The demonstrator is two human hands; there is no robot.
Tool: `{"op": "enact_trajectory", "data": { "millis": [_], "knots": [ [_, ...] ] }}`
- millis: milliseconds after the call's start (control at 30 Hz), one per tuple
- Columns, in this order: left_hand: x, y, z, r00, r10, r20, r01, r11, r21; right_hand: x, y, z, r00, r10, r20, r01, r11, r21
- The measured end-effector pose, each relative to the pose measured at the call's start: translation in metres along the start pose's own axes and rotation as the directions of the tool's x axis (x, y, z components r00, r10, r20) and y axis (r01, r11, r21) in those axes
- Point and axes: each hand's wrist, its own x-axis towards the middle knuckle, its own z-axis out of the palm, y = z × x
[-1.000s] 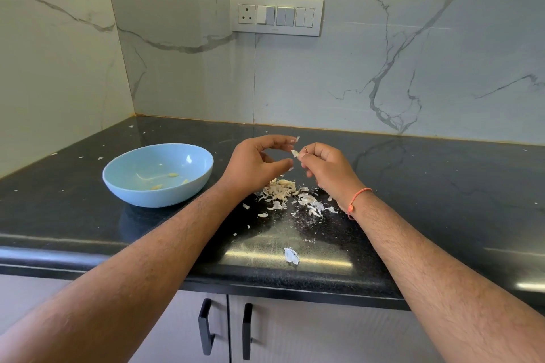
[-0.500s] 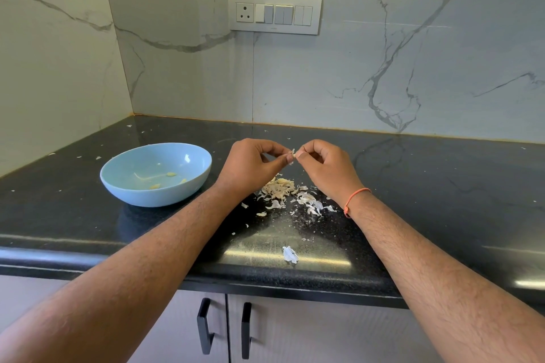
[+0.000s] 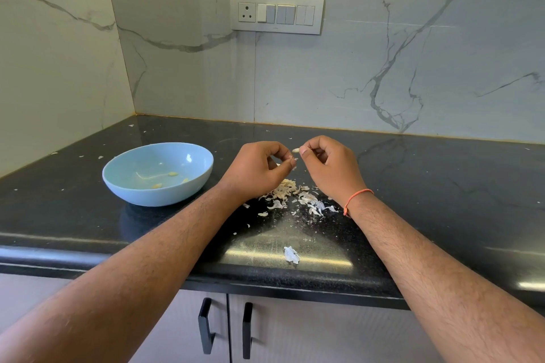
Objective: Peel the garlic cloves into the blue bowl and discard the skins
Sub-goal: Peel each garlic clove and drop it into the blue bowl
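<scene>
Evidently the peeling step is in hand, and by the look of it one clove is close to bare. A small pale garlic clove (image 3: 295, 150) is pinched between the thumb and forefinger of the right hand (image 3: 330, 168), held above the bench (image 3: 442, 200) and just beside the left hand (image 3: 256, 169). The left hand's thumb and forefinger are closed together on a tiny whitish scrap (image 3: 295, 160), judged to be a piece of skin, though it is too small for that to be said with certainty. The two hands are held slightly apart, over a pile of skins (image 3: 290, 196) lying on the bench directly beneath them. One larger flake (image 3: 291, 254) is seen nearer the bench's front edge, and small flecks are scattered around.

The blue bowl (image 3: 157, 174) is set on the bench to the left of the hands, near but not touching them. A few yellowish peeled cloves (image 3: 165, 180) are seen in its bottom.

If the clove is indeed clean, the next move would call for it to be carried leftward over the bowl's rim and released there, while the scrap is dropped on the pile. Any remaining skin on the hidden side would first need to be picked off. The skins are not yet discarded, so the task is judged to be only partly done.
</scene>
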Motion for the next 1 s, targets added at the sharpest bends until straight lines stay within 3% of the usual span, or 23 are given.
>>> {"op": "enact_trajectory", "data": {
  "millis": [133,333,600,1000],
  "knots": [
    [0.001,-0.0016,-0.0019,0.997,-0.08,0.006,0.08,0.995,-0.067,0.0008,-0.001,-0.0008,0.997,0.073,-0.004,-0.073,0.995,0.071],
    [0.0021,-0.0042,-0.0004,0.995,-0.1,0.004,0.1,0.995,-0.027,0.0011,-0.0008,0.0001,0.994,0.102,0.029,-0.104,0.991,0.086],
    [0.0033,-0.0077,-0.0025,0.996,-0.054,-0.076,0.056,0.998,0.021,-0.0005,-0.0038,-0.0015,0.995,0.092,0.043,-0.095,0.992,0.079],
    [0.0026,-0.0039,-0.002,0.994,-0.024,-0.102,0.019,0.999,-0.047,-0.0029,-0.0027,-0.0012,0.996,-0.044,0.075,0.049,0.996,-0.068]
  ]
}}
